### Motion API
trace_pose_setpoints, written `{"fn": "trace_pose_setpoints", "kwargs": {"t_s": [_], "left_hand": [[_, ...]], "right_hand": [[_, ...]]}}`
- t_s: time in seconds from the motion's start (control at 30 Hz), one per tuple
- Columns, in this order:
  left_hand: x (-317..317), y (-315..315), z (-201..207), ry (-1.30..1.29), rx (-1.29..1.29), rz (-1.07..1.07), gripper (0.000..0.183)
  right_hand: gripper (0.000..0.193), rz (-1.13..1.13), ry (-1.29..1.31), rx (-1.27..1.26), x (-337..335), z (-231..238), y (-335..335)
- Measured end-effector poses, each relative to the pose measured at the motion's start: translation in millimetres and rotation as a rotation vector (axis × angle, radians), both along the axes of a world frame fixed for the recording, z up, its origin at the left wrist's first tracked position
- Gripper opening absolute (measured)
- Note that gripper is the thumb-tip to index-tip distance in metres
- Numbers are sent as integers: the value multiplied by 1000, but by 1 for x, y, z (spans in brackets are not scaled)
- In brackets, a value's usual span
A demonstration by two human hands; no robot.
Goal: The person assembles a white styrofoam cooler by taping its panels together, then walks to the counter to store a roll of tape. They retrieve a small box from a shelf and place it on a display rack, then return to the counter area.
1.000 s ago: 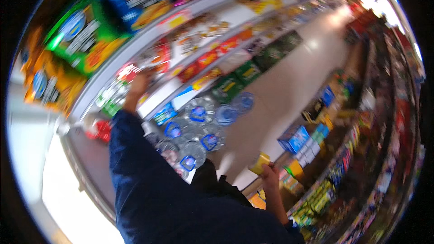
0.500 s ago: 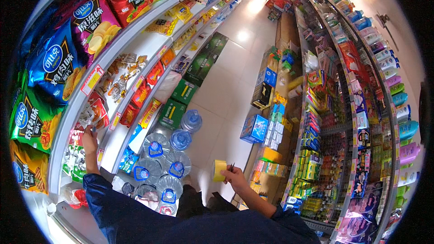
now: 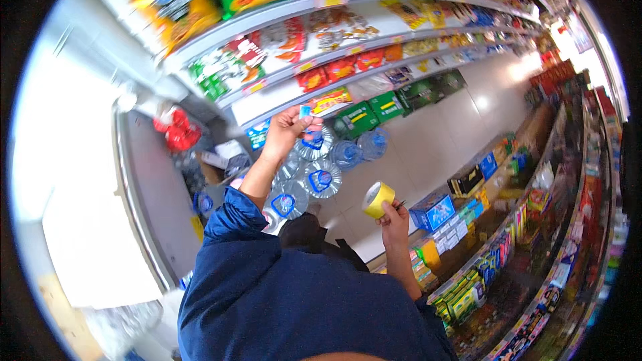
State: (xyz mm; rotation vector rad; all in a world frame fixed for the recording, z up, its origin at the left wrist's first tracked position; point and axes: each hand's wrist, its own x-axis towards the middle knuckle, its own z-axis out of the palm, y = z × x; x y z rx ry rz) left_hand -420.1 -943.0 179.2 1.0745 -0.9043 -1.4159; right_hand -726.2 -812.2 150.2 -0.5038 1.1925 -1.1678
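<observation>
The left hand, fingers pinched on a blue-white piece, perhaps a tag, is over clear bottles; a slack pinch could drop it among them. Farther right, the right hand has fingers clamped on a yellow tape roll

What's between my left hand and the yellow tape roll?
In the head view, large water bottles, then a strip of pale floor, show between your left hand and the yellow tape roll.
</observation>
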Motion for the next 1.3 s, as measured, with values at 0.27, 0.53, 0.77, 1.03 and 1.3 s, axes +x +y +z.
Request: {"fn": "trace_pose_setpoints", "kwargs": {"t_s": [0.27,0.53,0.77,1.03,1.3], "left_hand": [[42,206,17,168,-13,234,29],[42,371,33,23,108,439,27],[66,421,27,-102,-104,408,37],[173,519,37,-85,-139,623,16],[263,603,50,-424,-80,794,15]], "right_hand": [[9,422,-34,-142,67,19,52],[10,796,2,-447,166,54,113],[12,984,-69,-523,244,82,168],[26,938,147,-864,371,113,266],[25,929,454,-1437,475,147,330]]}}
